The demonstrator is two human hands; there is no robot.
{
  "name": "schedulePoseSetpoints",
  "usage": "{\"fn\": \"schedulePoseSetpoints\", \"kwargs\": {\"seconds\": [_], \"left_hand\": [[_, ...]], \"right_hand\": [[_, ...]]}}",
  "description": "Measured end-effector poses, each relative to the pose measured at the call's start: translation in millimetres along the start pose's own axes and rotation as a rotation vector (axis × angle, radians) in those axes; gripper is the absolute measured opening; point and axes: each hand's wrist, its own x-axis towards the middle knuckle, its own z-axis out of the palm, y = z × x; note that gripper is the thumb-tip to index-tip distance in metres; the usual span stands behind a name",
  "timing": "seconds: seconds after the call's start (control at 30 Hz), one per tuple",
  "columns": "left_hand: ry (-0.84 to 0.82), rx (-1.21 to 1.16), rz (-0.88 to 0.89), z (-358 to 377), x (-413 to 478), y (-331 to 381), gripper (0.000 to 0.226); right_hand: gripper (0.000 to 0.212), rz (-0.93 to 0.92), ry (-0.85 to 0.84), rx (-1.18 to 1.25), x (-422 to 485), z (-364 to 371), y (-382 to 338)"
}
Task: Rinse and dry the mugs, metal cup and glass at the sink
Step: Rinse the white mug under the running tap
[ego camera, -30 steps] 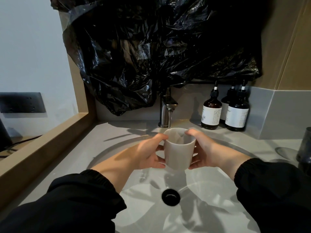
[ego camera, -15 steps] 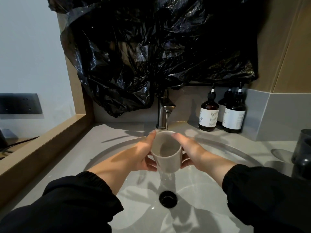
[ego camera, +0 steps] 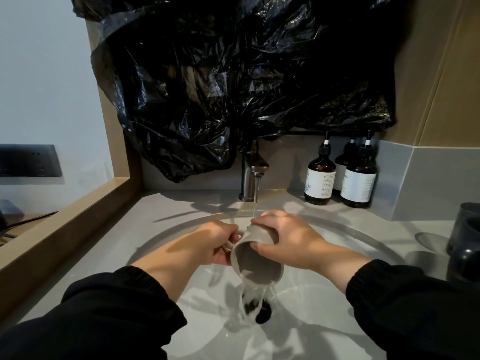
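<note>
A light grey mug (ego camera: 255,263) is tipped toward me over the sink basin (ego camera: 337,307), mouth down and forward, and water pours out of it onto the drain (ego camera: 262,311). My left hand (ego camera: 213,242) grips its handle on the left side. My right hand (ego camera: 291,237) wraps over the mug's body from above, thumb at the rim. The steel tap (ego camera: 250,175) behind the mug is running, and its stream falls by my right fingers. Two dark cups (ego camera: 465,240) stand on the counter at the far right edge.
Black plastic sheeting (ego camera: 233,87) hangs over the wall above the tap. Three brown pump bottles (ego camera: 340,180) stand at the back right of the counter. A wooden ledge (ego camera: 65,224) borders the counter on the left, with a dark wall socket (ego camera: 28,161) beyond it.
The mug was upright under the tap, held by both hands. It has been tilted toward me and lowered, and its water now spills into the basin.
</note>
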Motion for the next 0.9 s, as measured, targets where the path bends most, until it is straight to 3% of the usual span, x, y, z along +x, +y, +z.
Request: {"fn": "schedulePoseSetpoints", "kwargs": {"seconds": [0.13,0.23,0.33,0.43,0.57,0.67,0.9], "left_hand": [[0.14,0.034,0.089,8,-5,-1,0.036],[0.204,0.015,0.136,10,-5,0,0.029],[0.248,-0.037,0.173,10,-5,3,0.027],[0.262,-0.101,0.206,11,-6,6,0.03],[0.213,-0.156,0.219,15,-7,7,0.025],[0.174,-0.133,0.22,12,-3,8,0.022],[0.102,0.094,0.281,10,-4,6,0.018]], "right_hand": [[0.083,0.055,-0.058,0.093,2,2,1],[0.099,0.183,-0.075,0.298,5,3,5],[0.09,0.405,-0.075,0.603,13,6,12],[0.08,0.609,-0.189,0.834,16,10,18],[0.061,0.57,-0.234,0.99,12,13,18],[0.052,0.51,-0.095,0.99,15,17,17],[0.059,0.444,0.153,0.788,19,11,25]]}}
